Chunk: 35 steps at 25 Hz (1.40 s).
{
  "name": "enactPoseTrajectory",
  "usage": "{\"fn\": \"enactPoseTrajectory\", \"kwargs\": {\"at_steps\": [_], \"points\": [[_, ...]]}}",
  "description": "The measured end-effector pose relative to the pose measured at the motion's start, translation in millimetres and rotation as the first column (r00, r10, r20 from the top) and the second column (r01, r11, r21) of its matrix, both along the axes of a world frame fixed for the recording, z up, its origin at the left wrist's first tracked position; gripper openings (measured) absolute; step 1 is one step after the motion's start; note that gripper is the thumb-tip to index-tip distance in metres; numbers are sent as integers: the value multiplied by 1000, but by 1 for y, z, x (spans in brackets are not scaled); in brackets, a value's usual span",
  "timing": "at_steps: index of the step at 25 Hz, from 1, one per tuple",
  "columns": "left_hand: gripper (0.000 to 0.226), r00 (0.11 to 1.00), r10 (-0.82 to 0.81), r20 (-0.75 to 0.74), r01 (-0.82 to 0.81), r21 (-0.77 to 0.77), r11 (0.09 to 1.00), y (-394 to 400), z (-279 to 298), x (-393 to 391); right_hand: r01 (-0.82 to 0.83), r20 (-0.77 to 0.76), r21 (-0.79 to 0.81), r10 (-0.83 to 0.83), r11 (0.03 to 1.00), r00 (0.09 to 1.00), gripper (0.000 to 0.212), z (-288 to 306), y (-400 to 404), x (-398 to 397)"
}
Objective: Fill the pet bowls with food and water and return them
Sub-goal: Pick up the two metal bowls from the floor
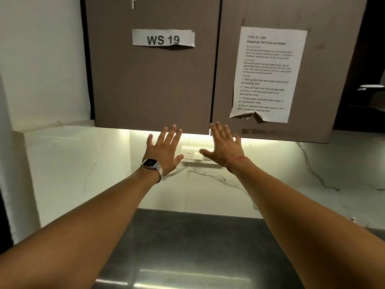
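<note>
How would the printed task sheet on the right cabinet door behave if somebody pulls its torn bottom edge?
The task sheet is probably thin, floppy paper: its lower edge curls off the cabinet door. It would likely rip further, since that edge is already torn. It looks very light.

No pet bowls, food or water in view, only two outstretched arms before wall cupboards.

Wall cabinet above countertop, backsplash between. "WS 19" label on left cabinet door; task sheet on right door. Socket plate on backsplash under cabinet, between left hand and right hand. Both hands raised before cabinet's lower edge, side by side, apart. Wristwatch on left wrist, thread band on right.
</note>
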<state>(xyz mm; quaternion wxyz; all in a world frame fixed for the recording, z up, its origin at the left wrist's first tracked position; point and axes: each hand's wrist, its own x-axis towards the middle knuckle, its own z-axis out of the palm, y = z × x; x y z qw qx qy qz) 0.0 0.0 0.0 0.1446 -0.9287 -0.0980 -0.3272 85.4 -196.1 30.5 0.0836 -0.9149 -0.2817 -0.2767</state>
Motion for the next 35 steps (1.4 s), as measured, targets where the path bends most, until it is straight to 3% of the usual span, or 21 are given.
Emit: {"fn": "enactPoseTrajectory", "kwargs": {"at_steps": [9, 18, 26, 35], "points": [[80, 982, 187, -35, -187, 6, 982, 65, -26, -97, -164, -27, -5, 164, 986, 986, 90, -32, 58, -50], [78, 855, 503, -125, -514, -75, 855, 69, -40, -251, -462, -69, 84, 468, 883, 881, 91, -49, 106, -118], [79, 687, 697, -204, -726, -149, 672, 65, -100, -409, -715, -184, 66, 713, 696, 677, 88, -105, 166, -248], [78, 425, 829, -363, -903, -231, 362, 85, -209, -580, -890, -315, -3, 844, 457, 434, 90, -199, 255, -393]]}}
